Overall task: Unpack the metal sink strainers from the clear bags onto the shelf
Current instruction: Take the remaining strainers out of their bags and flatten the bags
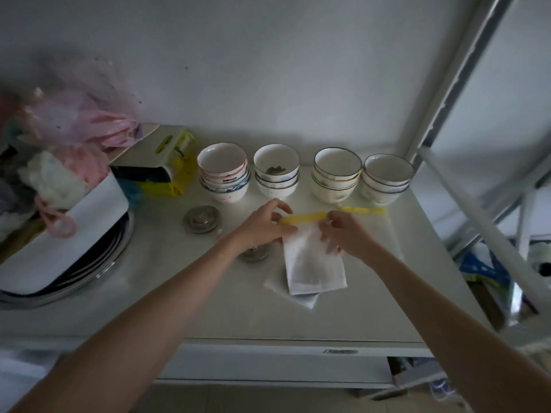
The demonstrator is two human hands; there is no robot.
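Looking down from the head camera, two bare forearms reach over a white metal shelf [298, 317]. The left hand [262, 226] and the right hand [346, 235] meet at the middle of the shelf, each pinching one end of the yellow zip strip along the top of a clear plastic bag [313, 263]. The fingers of both hands are closed on that strip, and the bag hangs from it, its lower end resting on the shelf with white paper showing through it.

One round metal sink strainer [201, 219] lies bare on the shelf, left of the hands. A second metal strainer [253, 254] sits just under the left wrist, partly hidden. A second clear bag with a yellow strip [362, 210] lies flat, far right of the hands.

Along the far edge stand four stacks of white ceramic bowls [304, 174]. At the far left, pink plastic bags [89, 120] are heaped above a white box [74, 228] resting on stacked metal plates [98, 272].
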